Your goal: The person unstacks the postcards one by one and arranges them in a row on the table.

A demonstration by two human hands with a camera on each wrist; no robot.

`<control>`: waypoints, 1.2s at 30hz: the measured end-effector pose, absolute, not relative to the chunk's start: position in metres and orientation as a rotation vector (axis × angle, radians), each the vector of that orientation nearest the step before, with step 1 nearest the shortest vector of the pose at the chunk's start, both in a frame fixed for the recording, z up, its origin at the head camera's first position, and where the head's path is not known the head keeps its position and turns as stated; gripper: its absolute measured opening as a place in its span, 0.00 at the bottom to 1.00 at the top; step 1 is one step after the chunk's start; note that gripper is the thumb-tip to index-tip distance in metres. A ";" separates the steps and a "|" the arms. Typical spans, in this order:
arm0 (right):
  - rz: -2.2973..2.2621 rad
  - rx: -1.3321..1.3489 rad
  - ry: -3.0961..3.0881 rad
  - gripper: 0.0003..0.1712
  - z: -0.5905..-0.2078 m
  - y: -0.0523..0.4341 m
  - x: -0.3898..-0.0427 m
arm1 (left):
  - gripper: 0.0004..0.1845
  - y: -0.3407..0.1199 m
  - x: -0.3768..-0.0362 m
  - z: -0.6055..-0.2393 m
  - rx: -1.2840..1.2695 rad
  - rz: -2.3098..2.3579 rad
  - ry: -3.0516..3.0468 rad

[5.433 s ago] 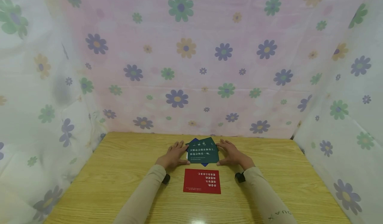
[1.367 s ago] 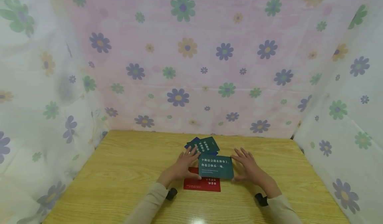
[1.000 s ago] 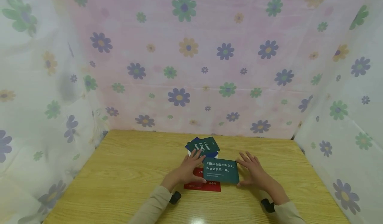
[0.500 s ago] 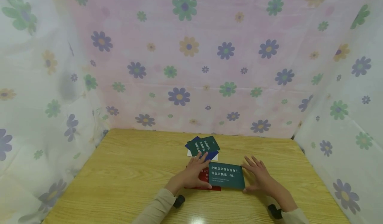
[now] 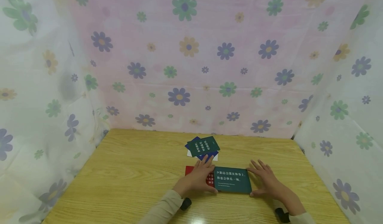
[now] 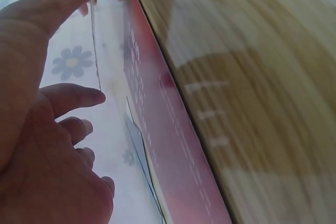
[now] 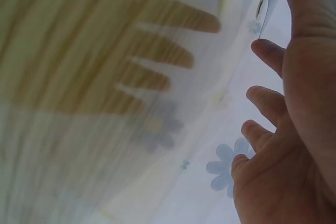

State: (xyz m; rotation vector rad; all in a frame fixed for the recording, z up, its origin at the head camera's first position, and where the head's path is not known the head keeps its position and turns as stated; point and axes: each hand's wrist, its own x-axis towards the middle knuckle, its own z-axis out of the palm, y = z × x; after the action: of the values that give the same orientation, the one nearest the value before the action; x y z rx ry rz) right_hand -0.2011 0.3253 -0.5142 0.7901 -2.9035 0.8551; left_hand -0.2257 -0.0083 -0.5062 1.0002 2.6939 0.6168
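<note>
A dark green card (image 5: 233,180) with white lettering is held level by both hands in the head view. My left hand (image 5: 198,179) pinches its left short edge between thumb and forefinger, and my right hand (image 5: 267,180) grips the right edge the same way. In the left wrist view the card shows as a thin line (image 6: 95,45) between thumb and forefinger, raised off the tabletop. A red card (image 5: 189,170) lies flat beneath my left hand, partly hidden by it and by the green card.
Farther back, a second green card (image 5: 205,146) lies turned on top of a blue card (image 5: 211,155) and a white one (image 5: 215,158). The wooden table (image 5: 134,170) is enclosed by flowered cloth (image 5: 203,51) behind and at the sides.
The lettered green card has left the pile at the back, carried by both hands toward the person and rightward. It has moved from over the red card to mostly right of it.
</note>
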 end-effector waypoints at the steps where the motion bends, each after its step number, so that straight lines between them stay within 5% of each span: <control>1: 0.864 0.789 -2.908 0.54 -0.514 0.327 -0.201 | 0.53 -0.007 -0.226 -0.506 1.001 0.617 2.693; 36: 0.830 0.761 -3.014 0.53 -0.506 0.345 -0.208 | 0.52 0.019 -0.235 -0.519 0.967 0.559 2.680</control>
State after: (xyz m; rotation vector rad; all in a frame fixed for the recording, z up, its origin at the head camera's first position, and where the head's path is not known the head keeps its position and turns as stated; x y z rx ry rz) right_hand -0.2080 0.3454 -0.5063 0.7606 -3.0140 0.8296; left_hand -0.2350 0.0186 -0.5186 0.9672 2.6802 0.5585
